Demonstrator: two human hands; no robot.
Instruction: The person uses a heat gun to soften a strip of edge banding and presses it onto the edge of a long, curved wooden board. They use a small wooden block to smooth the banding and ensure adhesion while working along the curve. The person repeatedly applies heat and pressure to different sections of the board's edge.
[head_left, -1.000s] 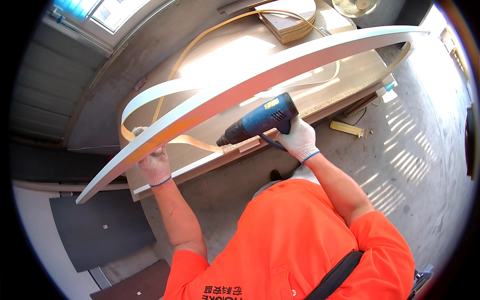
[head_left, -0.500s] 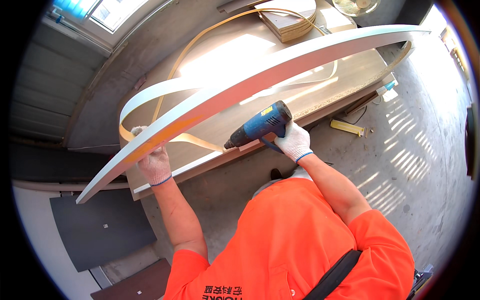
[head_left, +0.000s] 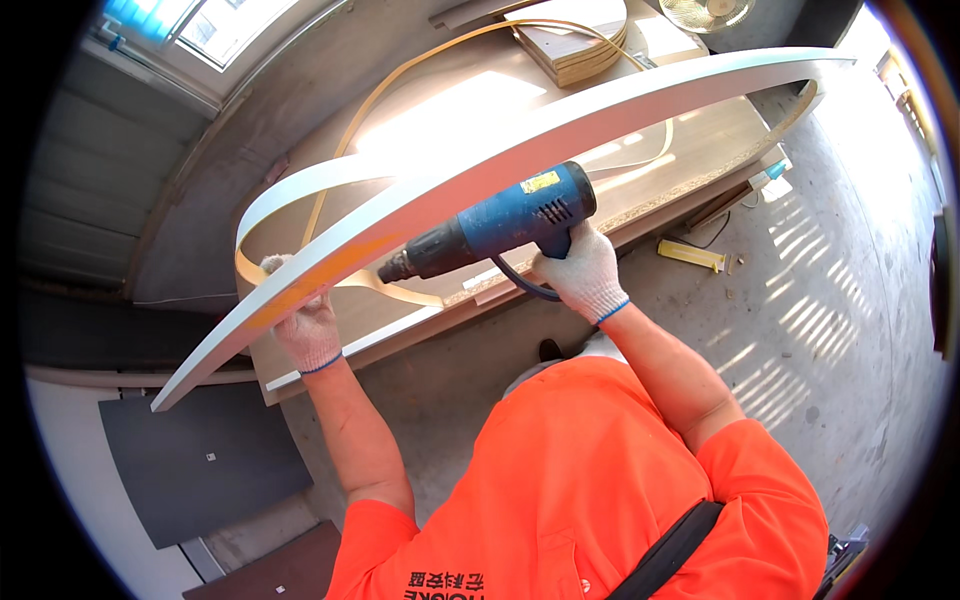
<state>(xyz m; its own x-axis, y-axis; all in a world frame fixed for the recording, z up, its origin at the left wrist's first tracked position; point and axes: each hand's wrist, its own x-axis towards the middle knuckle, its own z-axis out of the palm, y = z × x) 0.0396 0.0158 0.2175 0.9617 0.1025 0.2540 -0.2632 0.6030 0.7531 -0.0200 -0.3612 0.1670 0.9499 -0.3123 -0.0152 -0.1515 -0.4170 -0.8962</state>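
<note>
My right hand [head_left: 584, 277], in a white knitted glove, grips the handle of a blue heat gun [head_left: 510, 220]. Its dark nozzle points left toward my left hand, just beneath a long bowed white strip [head_left: 480, 160]. My gloved left hand [head_left: 307, 330] is closed around the strip near its lower left end; some fingers are hidden behind it. An orange patch shows on the strip there. Thinner tan-and-white banding [head_left: 345, 170] loops behind over a large wooden panel [head_left: 455, 265], whose near edge shows bare chipboard.
Curved wooden boards [head_left: 575, 50] are stacked at the back of the panel, beside a fan [head_left: 705, 12]. A yellow object [head_left: 692, 255] and a cable lie on the concrete floor at right. Dark flat panels [head_left: 205, 460] rest at lower left, and a window [head_left: 225, 30] is upper left.
The heat gun has swung up and left, from beside the panel edge to just below the bowed strip, and looks larger. My left hand has hardly moved.
</note>
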